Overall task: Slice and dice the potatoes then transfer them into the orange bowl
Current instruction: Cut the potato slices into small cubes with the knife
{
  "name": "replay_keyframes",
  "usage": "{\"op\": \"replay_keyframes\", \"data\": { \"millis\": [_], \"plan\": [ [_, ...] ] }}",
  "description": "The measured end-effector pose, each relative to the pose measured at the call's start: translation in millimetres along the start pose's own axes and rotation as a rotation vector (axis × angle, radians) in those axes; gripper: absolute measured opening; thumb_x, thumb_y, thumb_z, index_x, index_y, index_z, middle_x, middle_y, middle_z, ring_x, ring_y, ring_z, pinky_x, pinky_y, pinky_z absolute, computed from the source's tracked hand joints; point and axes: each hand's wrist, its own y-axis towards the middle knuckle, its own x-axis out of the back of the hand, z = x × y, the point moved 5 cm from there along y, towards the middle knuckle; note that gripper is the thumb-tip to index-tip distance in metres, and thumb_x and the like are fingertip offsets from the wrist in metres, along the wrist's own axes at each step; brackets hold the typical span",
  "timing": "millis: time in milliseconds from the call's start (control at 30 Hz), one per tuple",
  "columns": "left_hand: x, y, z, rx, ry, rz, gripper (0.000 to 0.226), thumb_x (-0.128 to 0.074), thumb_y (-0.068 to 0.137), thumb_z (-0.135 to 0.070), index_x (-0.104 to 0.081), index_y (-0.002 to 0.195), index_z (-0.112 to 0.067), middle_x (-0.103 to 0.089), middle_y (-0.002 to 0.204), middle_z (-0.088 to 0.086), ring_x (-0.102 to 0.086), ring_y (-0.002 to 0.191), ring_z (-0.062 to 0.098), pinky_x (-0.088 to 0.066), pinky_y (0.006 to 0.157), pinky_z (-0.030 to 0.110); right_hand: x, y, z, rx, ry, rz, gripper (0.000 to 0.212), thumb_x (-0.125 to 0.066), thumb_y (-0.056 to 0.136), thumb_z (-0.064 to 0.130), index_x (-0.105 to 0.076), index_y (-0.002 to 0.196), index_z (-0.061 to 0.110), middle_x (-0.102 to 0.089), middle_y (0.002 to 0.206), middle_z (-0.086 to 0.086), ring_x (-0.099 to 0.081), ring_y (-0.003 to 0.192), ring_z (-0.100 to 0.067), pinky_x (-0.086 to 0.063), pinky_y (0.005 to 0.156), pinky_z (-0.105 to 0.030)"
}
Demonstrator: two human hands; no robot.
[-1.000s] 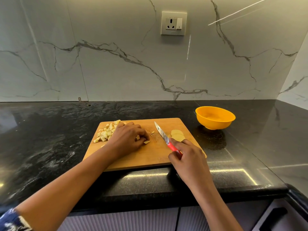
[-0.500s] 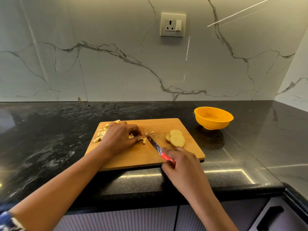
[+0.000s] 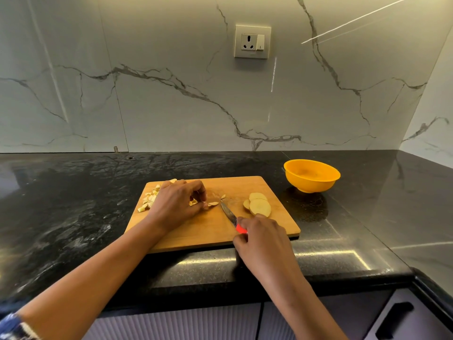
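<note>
Wooden rectangular cutting board (image 3: 210, 234) is sitting on the glossy black stone counter (image 3: 73, 204), and we are working mid-dice on it. Our left hand (image 3: 176, 207) is arching over the board's left half, fingers curled and bunched together, tips pinning a few pale half-cut potato pieces (image 3: 212, 203) to the wood. Our right hand (image 3: 263, 241) is wrapping its fingers round the red handle of the small steel-bladed knife (image 3: 228, 213); the blade is angling up-left, tip just beside the left fingertips, and we are failing to tell whether it is touching the board. Heap of small diced potato cubes (image 3: 150, 199) is lying at the board's far-left edge, partly behind the left hand. Stack of round skin-edged potato slices (image 3: 258, 206) is waiting right of the blade, not yet diced. Round orange plastic bowl (image 3: 311, 185) is standing on the counter off the board's far-right corner, well apart from the heap, and we are seeing no potato in it. We are judging the step as dicing the pinned pieces: doing it well is meaning tucking fingertips back behind the knuckles, anchoring the blade tip and rocking down, matching the heap's cube size, and pressing firmly since small pieces are probably skidding easily.
</note>
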Motion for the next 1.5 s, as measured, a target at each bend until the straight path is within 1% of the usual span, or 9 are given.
{"op": "replay_keyframes", "data": {
  "millis": [167, 300, 400, 500, 733, 967, 1033, 1200, 1500],
  "plan": [
    [-0.6, -0.5, -3.2, -0.009, -0.015, 0.041, 0.012, -0.069, 0.081, -0.036, -0.06, 0.087, -0.031, -0.063, 0.085, -0.012, -0.059, 0.082, 0.007, -0.051, 0.084, 0.04, 5.0, -2.3, 0.2, 0.023, 0.035, -0.047, 0.044, -0.045, 0.098, 0.032, -0.044, 0.141, 0.029, -0.053, 0.119, 0.005, -0.051, 0.111, -0.01, -0.034, 0.081, -0.019],
    [-0.9, 0.3, -4.7, -0.02, 0.022, 0.047, 0.013, -0.07, 0.081, -0.037, -0.061, 0.087, -0.031, -0.058, 0.082, -0.016, -0.059, 0.083, 0.007, -0.049, 0.085, 0.038, -4.3, -1.9, 8.3, 0.056, 0.04, -0.003, 0.043, -0.045, 0.098, 0.034, -0.044, 0.141, 0.03, -0.05, 0.115, 0.007, -0.049, 0.11, -0.01, -0.036, 0.088, -0.022],
    [-0.8, -0.1, -5.0, -0.026, 0.055, 0.045, 0.012, -0.068, 0.082, -0.039, -0.061, 0.088, -0.032, -0.06, 0.084, -0.014, -0.058, 0.084, 0.006, -0.047, 0.087, 0.036, -9.6, 2.8, 8.2, 0.047, 0.022, 0.0, 0.041, -0.045, 0.098, 0.032, -0.045, 0.14, 0.029, -0.05, 0.114, 0.006, -0.051, 0.107, -0.01, -0.035, 0.082, -0.02],
    [-0.8, -0.4, -5.5, -0.041, 0.055, 0.054, 0.012, -0.068, 0.082, -0.038, -0.062, 0.089, -0.03, -0.06, 0.084, -0.014, -0.057, 0.083, 0.005, -0.047, 0.088, 0.035, -10.4, 7.8, 6.0, 0.024, -0.018, -0.009, 0.041, -0.045, 0.098, 0.031, -0.046, 0.139, 0.027, -0.051, 0.119, 0.004, -0.053, 0.107, -0.013, -0.04, 0.084, -0.023],
    [-2.5, -0.2, -1.6, -0.027, -0.115, 0.039, 0.014, -0.072, 0.078, -0.035, -0.065, 0.09, -0.031, -0.07, 0.087, -0.01, -0.066, 0.085, 0.002, -0.051, 0.087, 0.042, -7.3, 7.0, -0.1, 0.005, -0.054, -0.031, 0.042, -0.043, 0.099, 0.032, -0.044, 0.14, 0.028, -0.051, 0.12, 0.004, -0.054, 0.106, -0.011, -0.039, 0.079, -0.02],
    [-6.1, 0.4, -0.6, -0.039, -0.024, 0.027, 0.018, -0.068, 0.082, -0.038, -0.064, 0.098, -0.031, -0.071, 0.089, -0.01, -0.064, 0.086, 0.006, -0.048, 0.089, 0.04, -6.8, -4.0, 11.8, 0.075, -0.013, -0.012, 0.048, -0.043, 0.099, 0.036, -0.035, 0.146, 0.03, -0.048, 0.124, 0.006, -0.052, 0.107, -0.008, -0.037, 0.08, -0.018],
    [-5.9, 0.1, -1.1, -0.035, 0.001, 0.019, 0.02, -0.067, 0.083, -0.04, -0.063, 0.1, -0.031, -0.071, 0.09, -0.011, -0.063, 0.088, 0.006, -0.043, 0.092, 0.036, -7.0, -4.9, 14.7, 0.082, -0.004, -0.003, 0.048, -0.043, 0.099, 0.035, -0.036, 0.146, 0.029, -0.049, 0.122, 0.006, -0.053, 0.107, -0.008, -0.04, 0.082, -0.019],
    [-6.5, -0.1, -3.8, -0.044, 0.047, 0.017, 0.019, -0.064, 0.085, -0.04, -0.06, 0.101, -0.031, -0.069, 0.092, -0.01, -0.059, 0.09, 0.007, -0.033, 0.085, 0.027, -4.4, -4.4, 19.2, 0.094, -0.031, 0.003, 0.045, -0.043, 0.099, 0.034, -0.039, 0.143, 0.029, -0.05, 0.119, 0.005, -0.054, 0.105, -0.01, -0.043, 0.081, -0.021],
    [-2.5, -2.7, -11.9, -0.074, 0.094, -0.012, 0.018, -0.063, 0.085, -0.04, -0.059, 0.099, -0.029, -0.063, 0.09, -0.008, -0.053, 0.082, 0.007, -0.027, 0.079, 0.025, -7.7, 4.1, 32.3, 0.102, -0.132, 0.077, 0.028, -0.047, 0.099, 0.021, -0.056, 0.126, 0.02, -0.052, 0.115, 0.0, -0.057, 0.094, -0.013, -0.048, 0.077, -0.024]
  ]
}}
